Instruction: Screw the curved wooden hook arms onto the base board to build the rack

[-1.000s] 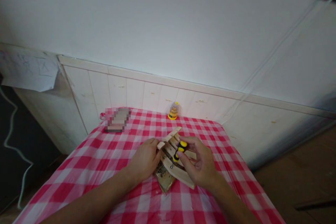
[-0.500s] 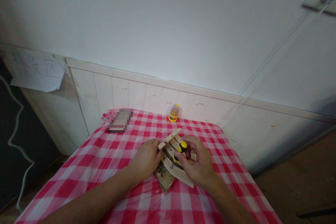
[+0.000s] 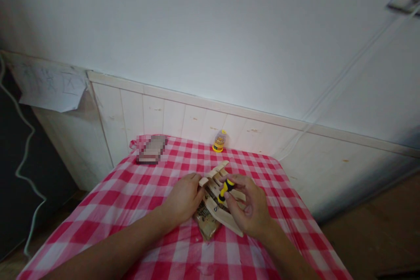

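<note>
In my right hand (image 3: 251,208) is a short yellow-and-black screwdriver (image 3: 225,190), pinched between thumb and fingers. Its lower end points down into a pale slatted wooden frame (image 3: 223,218), where the tip is hidden. My left hand (image 3: 183,199) grips the frame's left end, thumb against the wood. Under the frame lies a brownish, shiny packet (image 3: 208,227) with dark printing, partly covered. A small bolt or screw head shows on the frame's near bar.
A red-and-white checked cloth (image 3: 157,203) covers the table. Toward the back stand a yellow-based clear bottle (image 3: 218,141) and, further left, a blurred flat phone-like object (image 3: 152,149). A panelled wall (image 3: 193,118) closes off the far edge.
My right fingers have shifted around the screwdriver, and its handle now leans differently. My left hand stays on the wooden frame. The whole view has moved slightly.
</note>
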The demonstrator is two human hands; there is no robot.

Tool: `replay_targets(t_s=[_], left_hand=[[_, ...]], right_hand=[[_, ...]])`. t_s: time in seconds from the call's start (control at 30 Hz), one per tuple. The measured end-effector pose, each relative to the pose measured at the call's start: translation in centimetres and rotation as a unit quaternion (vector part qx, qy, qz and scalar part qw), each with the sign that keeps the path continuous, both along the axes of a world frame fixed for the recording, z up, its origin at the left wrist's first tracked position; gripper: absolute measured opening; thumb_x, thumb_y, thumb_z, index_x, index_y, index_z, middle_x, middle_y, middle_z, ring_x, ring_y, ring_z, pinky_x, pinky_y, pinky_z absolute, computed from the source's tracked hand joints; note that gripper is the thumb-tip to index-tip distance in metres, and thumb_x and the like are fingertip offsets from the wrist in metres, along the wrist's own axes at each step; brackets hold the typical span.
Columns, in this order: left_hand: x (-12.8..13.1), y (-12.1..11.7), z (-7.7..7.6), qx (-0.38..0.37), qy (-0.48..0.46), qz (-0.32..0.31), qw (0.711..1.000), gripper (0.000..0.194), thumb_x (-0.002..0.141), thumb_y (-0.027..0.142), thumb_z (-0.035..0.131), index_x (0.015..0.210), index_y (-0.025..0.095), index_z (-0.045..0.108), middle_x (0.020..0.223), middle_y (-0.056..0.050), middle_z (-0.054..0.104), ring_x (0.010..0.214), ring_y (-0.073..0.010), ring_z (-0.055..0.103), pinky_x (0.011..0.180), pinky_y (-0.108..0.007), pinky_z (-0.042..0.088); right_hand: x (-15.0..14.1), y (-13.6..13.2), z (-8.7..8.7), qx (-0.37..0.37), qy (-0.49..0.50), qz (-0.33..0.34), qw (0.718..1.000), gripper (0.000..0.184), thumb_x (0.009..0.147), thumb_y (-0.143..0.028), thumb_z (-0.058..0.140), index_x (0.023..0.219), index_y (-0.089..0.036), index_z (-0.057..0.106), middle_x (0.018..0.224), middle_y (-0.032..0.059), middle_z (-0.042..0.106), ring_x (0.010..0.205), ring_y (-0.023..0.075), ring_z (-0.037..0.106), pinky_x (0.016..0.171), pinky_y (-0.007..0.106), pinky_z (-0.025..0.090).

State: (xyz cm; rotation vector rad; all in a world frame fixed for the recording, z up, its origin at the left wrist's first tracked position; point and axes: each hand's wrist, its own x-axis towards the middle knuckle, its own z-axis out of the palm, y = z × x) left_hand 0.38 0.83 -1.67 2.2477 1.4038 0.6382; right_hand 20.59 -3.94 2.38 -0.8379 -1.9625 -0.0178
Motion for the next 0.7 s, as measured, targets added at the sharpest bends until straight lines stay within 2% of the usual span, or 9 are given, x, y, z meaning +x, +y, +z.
replay_targets(t_s=[0.37, 0.7], left_hand=[[-0.11, -0.13, 0.42, -0.007, 0.0, 0.0, 1.0, 0.021, 0.099, 0.027, 0.043, 0.092, 0.019, 0.061, 0.097, -0.01, 0.071, 0.092, -0.0257, 0.067, 0.082, -0.035, 0.047], [-0.12, 0.02, 0.1, -0.004, -0.003, -0.003, 1.0, 0.019, 0.098, 0.026, 0.044, 0.091, 0.019, 0.061, 0.097, -0.01, 0.07, 0.092, -0.0256, 0.067, 0.082, -0.035, 0.047]], right_hand=[[0.19, -0.04, -0.14, -0.004, 0.014, -0.019, 1.0, 0.036, 0.09, -0.016, 0.066, 0.125, -0.025, 0.059, 0.107, 0.0104, 0.075, 0.091, 0.0235, 0.077, 0.074, 0.035, 0.067], [0.23, 0.32, -0.54, 0.006, 0.034, -0.02, 0.999, 0.035, 0.087, -0.017, 0.071, 0.119, -0.027, 0.061, 0.103, 0.0076, 0.074, 0.087, 0.0223, 0.076, 0.075, 0.034, 0.066]])
